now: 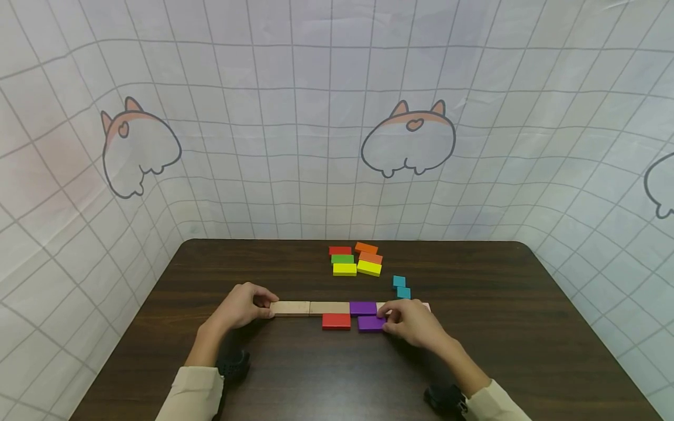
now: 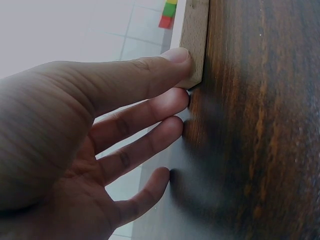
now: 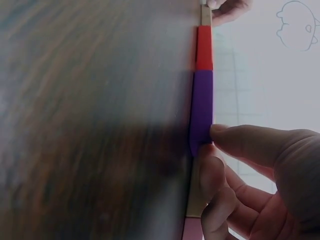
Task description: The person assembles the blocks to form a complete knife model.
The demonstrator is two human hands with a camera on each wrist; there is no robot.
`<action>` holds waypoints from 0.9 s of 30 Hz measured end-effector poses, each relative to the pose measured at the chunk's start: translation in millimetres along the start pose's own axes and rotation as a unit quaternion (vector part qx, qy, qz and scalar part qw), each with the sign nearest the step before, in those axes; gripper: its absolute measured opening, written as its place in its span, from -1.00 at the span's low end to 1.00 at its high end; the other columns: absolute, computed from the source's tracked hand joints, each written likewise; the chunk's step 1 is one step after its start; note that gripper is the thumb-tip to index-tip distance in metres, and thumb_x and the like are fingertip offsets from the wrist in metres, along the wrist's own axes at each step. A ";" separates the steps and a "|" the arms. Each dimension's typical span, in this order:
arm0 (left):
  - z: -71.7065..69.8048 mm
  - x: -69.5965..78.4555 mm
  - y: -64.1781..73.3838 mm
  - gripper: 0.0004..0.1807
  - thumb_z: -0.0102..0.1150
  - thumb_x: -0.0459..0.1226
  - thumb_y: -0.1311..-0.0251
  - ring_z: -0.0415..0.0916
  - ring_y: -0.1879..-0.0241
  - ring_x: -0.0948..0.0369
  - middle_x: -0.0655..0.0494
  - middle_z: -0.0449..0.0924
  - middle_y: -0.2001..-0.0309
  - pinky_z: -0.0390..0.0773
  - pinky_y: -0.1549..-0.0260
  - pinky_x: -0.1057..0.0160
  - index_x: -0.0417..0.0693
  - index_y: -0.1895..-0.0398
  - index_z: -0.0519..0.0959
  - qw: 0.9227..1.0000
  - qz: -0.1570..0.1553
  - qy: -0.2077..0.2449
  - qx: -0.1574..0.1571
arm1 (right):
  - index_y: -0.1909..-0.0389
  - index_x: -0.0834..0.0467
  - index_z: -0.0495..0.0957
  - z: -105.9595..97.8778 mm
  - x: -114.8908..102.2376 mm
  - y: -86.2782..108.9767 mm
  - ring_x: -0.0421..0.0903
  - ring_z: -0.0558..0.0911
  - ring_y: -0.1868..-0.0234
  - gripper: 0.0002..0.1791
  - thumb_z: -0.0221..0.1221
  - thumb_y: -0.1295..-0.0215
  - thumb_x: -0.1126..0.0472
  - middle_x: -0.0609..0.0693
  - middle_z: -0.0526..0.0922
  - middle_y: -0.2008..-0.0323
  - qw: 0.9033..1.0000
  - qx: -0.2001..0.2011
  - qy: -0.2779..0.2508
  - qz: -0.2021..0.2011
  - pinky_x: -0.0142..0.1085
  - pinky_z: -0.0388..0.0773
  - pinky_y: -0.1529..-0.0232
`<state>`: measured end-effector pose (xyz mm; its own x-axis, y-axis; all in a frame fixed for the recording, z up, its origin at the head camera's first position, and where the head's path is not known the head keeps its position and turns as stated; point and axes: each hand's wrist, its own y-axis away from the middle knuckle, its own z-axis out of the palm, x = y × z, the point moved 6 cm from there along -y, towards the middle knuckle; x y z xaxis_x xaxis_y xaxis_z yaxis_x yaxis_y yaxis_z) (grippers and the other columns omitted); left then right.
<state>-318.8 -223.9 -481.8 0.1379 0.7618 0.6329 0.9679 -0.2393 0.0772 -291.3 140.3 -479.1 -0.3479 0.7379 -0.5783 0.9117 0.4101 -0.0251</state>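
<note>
Hands spread across the lower center of the frame: the left hand (image 1: 244, 304) pinches the left end of a wooden block (image 1: 289, 309), while the right hand (image 1: 413, 321) grips the right end of a purple block (image 1: 371, 324). A red block (image 1: 336, 321) lies just left of the latter; 2 blue blocks (image 1: 403, 293) and 6 colored blocks (image 1: 344, 269) sit farther up the dark table (image 1: 316, 380).

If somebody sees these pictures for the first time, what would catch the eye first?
Probably first the long row of pale wooden and purple flat blocks on the dark brown wood-grain table, with the left hand at its left end. The right hand pinches a purple rectangular block in front of the row. Behind, large cartoon animal drawings decorate the white gridded backdrop.
</note>
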 end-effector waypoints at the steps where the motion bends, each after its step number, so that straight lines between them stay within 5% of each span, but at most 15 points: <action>1: 0.0 0.1 -0.1 -0.76 0.50 -0.31 -0.12 0.54 0.33 0.25 0.19 0.68 0.33 0.56 0.32 0.24 -0.02 0.12 0.78 1.000 0.000 0.000 0.000 | 0.17 0.06 0.73 0.7 -0.2 -0.8 -0.25 0.50 0.49 -0.84 0.39 -0.23 0.28 -0.18 0.62 0.49 1.000 0.000 -0.001 0.000 -0.40 0.45 0.46; 27: 1.5 -0.6 0.2 -0.78 0.51 -0.31 -0.11 0.54 0.31 0.24 0.19 0.68 0.33 0.57 0.29 0.23 0.00 0.14 0.79 1.000 -0.011 -0.003 0.002 | 0.19 0.08 0.73 8.4 -7.1 -10.1 -0.20 0.51 0.50 -0.84 0.41 -0.20 0.30 -0.15 0.62 0.49 1.000 -0.008 -0.019 0.009 -0.38 0.46 0.49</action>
<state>-318.4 -223.5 -483.3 0.1179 0.7711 0.6257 0.9715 -0.2200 0.0881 -296.2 126.4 -481.6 -0.3228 0.7237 -0.6099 0.9141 0.4056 -0.0025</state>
